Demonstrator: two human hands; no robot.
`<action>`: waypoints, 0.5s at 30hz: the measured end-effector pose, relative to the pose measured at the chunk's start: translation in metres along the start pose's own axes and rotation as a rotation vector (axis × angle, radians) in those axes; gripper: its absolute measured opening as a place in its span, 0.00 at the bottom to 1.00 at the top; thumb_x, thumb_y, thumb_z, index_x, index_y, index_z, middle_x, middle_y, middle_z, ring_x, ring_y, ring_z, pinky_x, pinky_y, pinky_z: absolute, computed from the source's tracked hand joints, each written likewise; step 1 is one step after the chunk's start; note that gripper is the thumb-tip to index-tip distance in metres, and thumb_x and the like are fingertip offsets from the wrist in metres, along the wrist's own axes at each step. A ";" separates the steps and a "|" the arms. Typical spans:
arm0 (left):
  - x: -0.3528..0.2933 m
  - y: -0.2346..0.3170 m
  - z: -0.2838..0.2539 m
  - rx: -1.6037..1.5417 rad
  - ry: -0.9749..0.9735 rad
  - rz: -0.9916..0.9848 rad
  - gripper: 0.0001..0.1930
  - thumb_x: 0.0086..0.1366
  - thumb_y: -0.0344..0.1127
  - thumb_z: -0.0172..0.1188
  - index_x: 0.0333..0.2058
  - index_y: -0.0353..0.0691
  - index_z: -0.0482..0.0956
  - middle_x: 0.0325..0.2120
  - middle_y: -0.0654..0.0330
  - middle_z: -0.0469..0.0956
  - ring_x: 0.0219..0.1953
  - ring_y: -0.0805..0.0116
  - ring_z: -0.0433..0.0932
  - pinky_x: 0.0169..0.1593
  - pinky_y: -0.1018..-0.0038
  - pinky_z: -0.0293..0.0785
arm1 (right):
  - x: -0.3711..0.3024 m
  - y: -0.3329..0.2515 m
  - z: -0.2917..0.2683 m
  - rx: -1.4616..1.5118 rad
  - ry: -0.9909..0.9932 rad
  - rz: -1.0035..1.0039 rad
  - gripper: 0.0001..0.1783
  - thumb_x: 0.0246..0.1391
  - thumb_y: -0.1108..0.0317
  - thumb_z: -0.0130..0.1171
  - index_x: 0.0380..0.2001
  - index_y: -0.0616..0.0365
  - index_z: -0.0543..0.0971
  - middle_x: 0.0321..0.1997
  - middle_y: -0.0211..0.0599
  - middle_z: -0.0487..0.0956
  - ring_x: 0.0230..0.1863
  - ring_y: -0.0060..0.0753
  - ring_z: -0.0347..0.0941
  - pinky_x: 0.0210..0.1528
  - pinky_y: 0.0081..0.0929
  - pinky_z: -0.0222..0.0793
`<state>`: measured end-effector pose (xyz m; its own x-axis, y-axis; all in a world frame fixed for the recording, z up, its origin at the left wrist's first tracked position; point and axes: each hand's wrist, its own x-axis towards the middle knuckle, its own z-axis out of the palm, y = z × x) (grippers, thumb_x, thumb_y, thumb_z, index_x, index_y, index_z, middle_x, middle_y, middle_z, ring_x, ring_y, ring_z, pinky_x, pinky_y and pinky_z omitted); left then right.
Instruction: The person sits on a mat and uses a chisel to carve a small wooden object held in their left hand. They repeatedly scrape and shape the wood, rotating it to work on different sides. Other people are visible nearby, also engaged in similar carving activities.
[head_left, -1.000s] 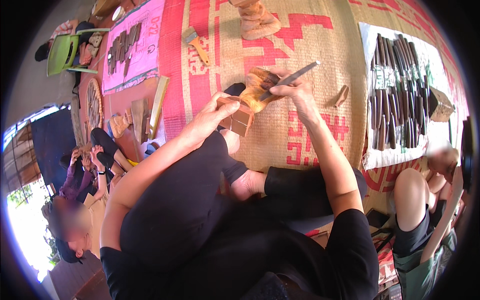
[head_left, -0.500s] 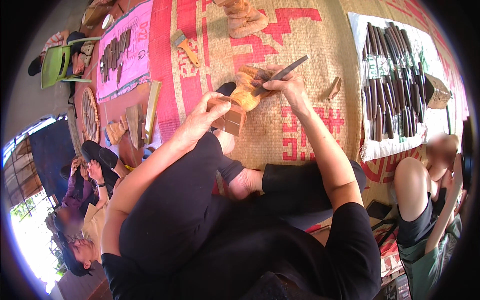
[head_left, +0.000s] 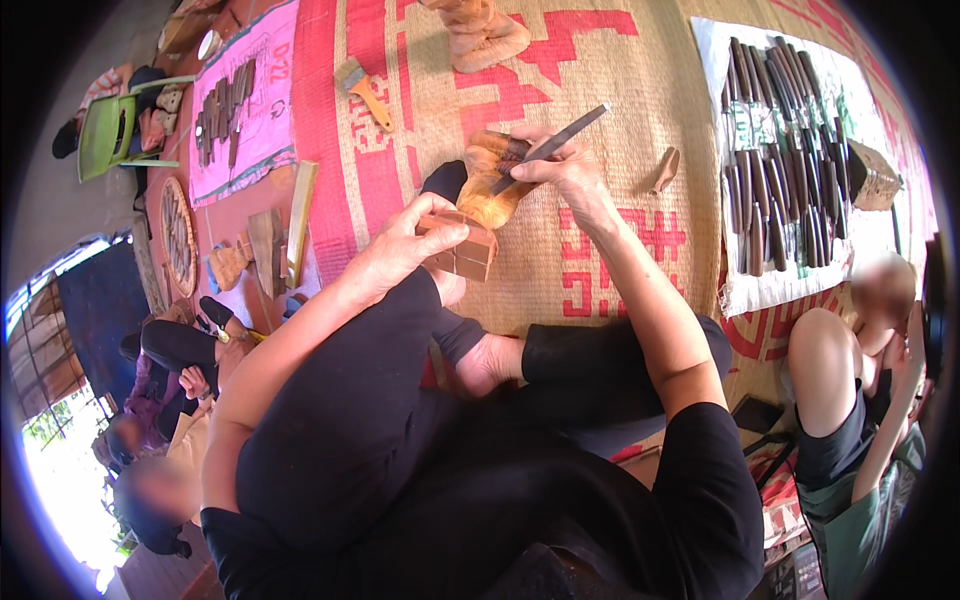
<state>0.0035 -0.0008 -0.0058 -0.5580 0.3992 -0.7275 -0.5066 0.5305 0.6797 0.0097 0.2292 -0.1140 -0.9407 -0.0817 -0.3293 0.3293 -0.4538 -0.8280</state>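
My left hand (head_left: 412, 242) is closed on the squared, reddish-brown block end of a wooden carving (head_left: 487, 207), its thumb lying across the top. Beyond the block, the carving turns into a rounded yellow-brown shape with darker patches at its far end. My right hand (head_left: 570, 183) grips a dark, flat, bar-shaped hand tool (head_left: 568, 132). The tool slants across the carving, its lower end against the yellow-brown part and its upper end pointing up and right. Whether it is a file or a chisel, I cannot tell.
A flat brush (head_left: 368, 96) and another carving (head_left: 484, 38) lie on the woven mat (head_left: 520, 285). Many dark-handled tools (head_left: 768, 185) rest on a white sheet at right, beside a wooden block (head_left: 872, 178). People sit at left (head_left: 160, 400) and right (head_left: 850, 420).
Both hands, the carving and the tool have shifted slightly; the right hand and tool moved a little left. The grips are unchanged. At left, another person's raised hand has lowered.
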 end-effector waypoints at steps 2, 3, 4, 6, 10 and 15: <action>-0.001 0.000 0.000 0.045 -0.022 0.014 0.21 0.62 0.47 0.61 0.47 0.40 0.70 0.39 0.61 0.73 0.45 0.74 0.69 0.51 0.75 0.64 | 0.001 0.005 0.002 -0.105 -0.021 -0.054 0.28 0.41 0.78 0.64 0.50 0.71 0.72 0.35 0.39 0.81 0.34 0.29 0.78 0.45 0.26 0.72; -0.001 0.000 0.001 0.059 -0.021 0.015 0.21 0.62 0.47 0.61 0.47 0.40 0.70 0.39 0.62 0.73 0.45 0.74 0.69 0.51 0.75 0.64 | 0.002 0.006 -0.003 -0.069 0.003 -0.025 0.27 0.41 0.77 0.66 0.48 0.69 0.73 0.33 0.36 0.80 0.34 0.28 0.77 0.45 0.25 0.70; -0.002 0.002 0.002 0.072 -0.019 0.016 0.20 0.63 0.47 0.61 0.46 0.41 0.70 0.39 0.62 0.73 0.45 0.74 0.69 0.51 0.75 0.64 | 0.005 0.008 -0.011 -0.033 0.027 0.004 0.26 0.40 0.76 0.67 0.47 0.66 0.75 0.30 0.32 0.79 0.33 0.26 0.75 0.46 0.25 0.68; -0.001 0.002 0.003 0.082 -0.012 0.032 0.20 0.63 0.47 0.60 0.46 0.41 0.70 0.40 0.62 0.73 0.46 0.73 0.69 0.51 0.75 0.63 | 0.004 0.002 -0.013 0.002 0.082 0.011 0.24 0.39 0.75 0.68 0.45 0.64 0.77 0.26 0.27 0.78 0.32 0.23 0.74 0.46 0.24 0.66; -0.001 0.002 0.004 0.103 -0.006 0.063 0.19 0.64 0.48 0.59 0.47 0.42 0.70 0.40 0.62 0.73 0.46 0.73 0.68 0.52 0.75 0.63 | 0.002 -0.001 -0.007 -0.026 0.002 -0.025 0.25 0.40 0.76 0.66 0.46 0.67 0.75 0.27 0.30 0.79 0.33 0.25 0.75 0.45 0.25 0.68; -0.001 0.005 0.004 0.119 -0.019 0.046 0.19 0.65 0.47 0.57 0.47 0.42 0.70 0.41 0.62 0.73 0.47 0.73 0.68 0.52 0.74 0.63 | 0.004 0.000 -0.012 -0.031 0.058 0.040 0.23 0.40 0.75 0.67 0.44 0.64 0.77 0.33 0.31 0.80 0.35 0.24 0.74 0.47 0.25 0.66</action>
<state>0.0041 0.0047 -0.0018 -0.5660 0.4387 -0.6980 -0.3985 0.5955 0.6975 0.0066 0.2391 -0.1212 -0.9209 -0.0476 -0.3870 0.3695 -0.4235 -0.8271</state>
